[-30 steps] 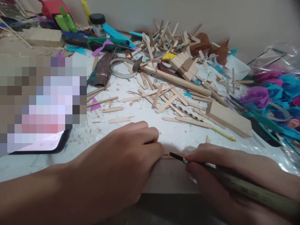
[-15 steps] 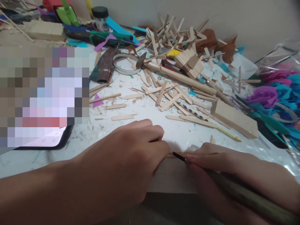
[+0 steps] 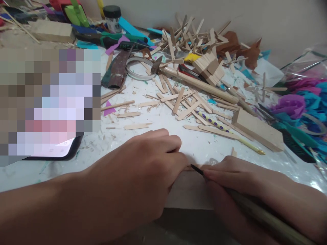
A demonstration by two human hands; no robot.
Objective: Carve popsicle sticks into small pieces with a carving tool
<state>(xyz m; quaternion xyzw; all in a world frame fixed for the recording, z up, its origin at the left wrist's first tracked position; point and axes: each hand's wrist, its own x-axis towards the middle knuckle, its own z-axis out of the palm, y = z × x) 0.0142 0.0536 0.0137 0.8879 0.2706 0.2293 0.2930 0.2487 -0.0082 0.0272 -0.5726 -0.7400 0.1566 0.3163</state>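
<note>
My left hand (image 3: pixel 150 163) is closed, its fingers pressed down on a thin wooden craft stick (image 3: pixel 188 167) near the table's front edge. Most of that stick is hidden under my fingers. A carving knife (image 3: pixel 263 212) with a long wooden handle and a narrow dark blade lies in the grip of my right hand (image 3: pixel 245 180). Its tip touches or hovers just over the stick, close beside my left fingers; contact is hard to tell. Beneath both hands is a pale flat surface (image 3: pixel 190 194) along the edge.
Loose craft sticks (image 3: pixel 189 109), a patterned pencil (image 3: pixel 214 126) and a wooden block (image 3: pixel 258 131) lie beyond my hands. Farther back are a hammer (image 3: pixel 199 83) and a metal ring (image 3: pixel 139 68). A phone (image 3: pixel 61 151) sits left; crumpled coloured paper (image 3: pixel 291 105) is at right.
The knife's blade has shifted and turned slightly at the stick, near my left fingers. Both hands keep their grip. The whole view has moved a little, with the background sliding right.
</note>
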